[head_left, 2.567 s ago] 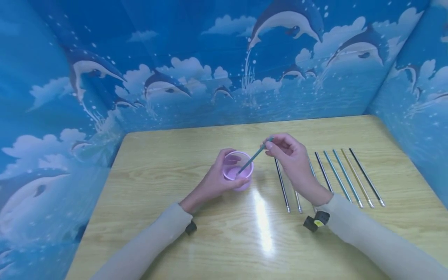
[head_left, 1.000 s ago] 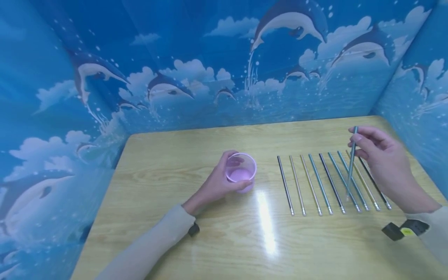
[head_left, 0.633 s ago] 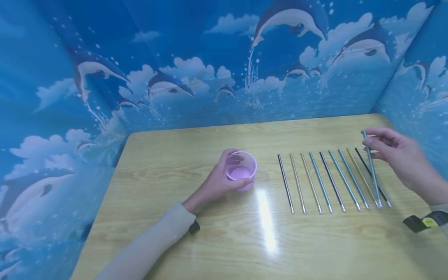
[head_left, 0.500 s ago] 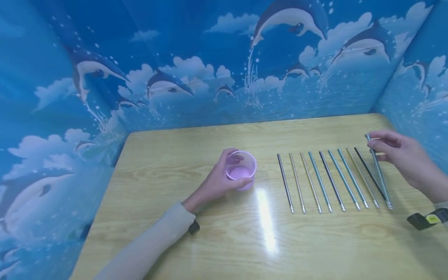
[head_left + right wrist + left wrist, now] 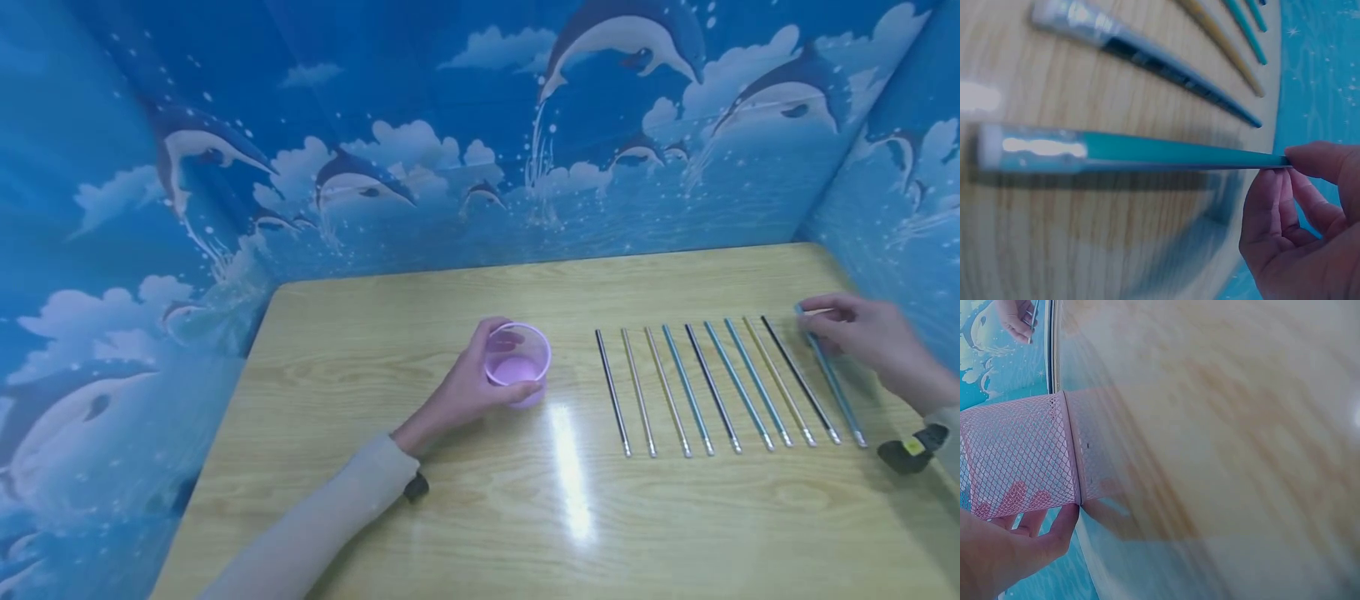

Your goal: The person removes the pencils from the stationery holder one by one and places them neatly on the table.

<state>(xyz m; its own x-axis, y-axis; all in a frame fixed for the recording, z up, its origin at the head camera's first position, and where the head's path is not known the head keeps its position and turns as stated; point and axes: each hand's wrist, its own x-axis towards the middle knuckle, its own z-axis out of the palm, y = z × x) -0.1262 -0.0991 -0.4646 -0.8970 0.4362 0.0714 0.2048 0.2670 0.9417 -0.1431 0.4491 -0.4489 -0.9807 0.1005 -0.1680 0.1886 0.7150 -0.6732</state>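
Note:
A pink mesh pencil cup stands upright on the table, and nothing shows inside it. My left hand grips the cup round its side, fingers behind and thumb in front; the left wrist view shows the mesh wall against the fingers. At the right end of a row of pencils, my right hand pinches a teal pencil by its far end. In the right wrist view that pencil lies low over the table, its eraser end toward the camera, thumb and fingertips at the other tip.
Several pencils lie side by side left of the teal one, including a black pencil and a yellow pencil. The wood-grain table ends at a blue dolphin-print backdrop behind and at both sides.
My right hand has carried the teal pencil from above the cup to the right, past the black pencil, and lowered it beside the row. My left hand stays on the cup.

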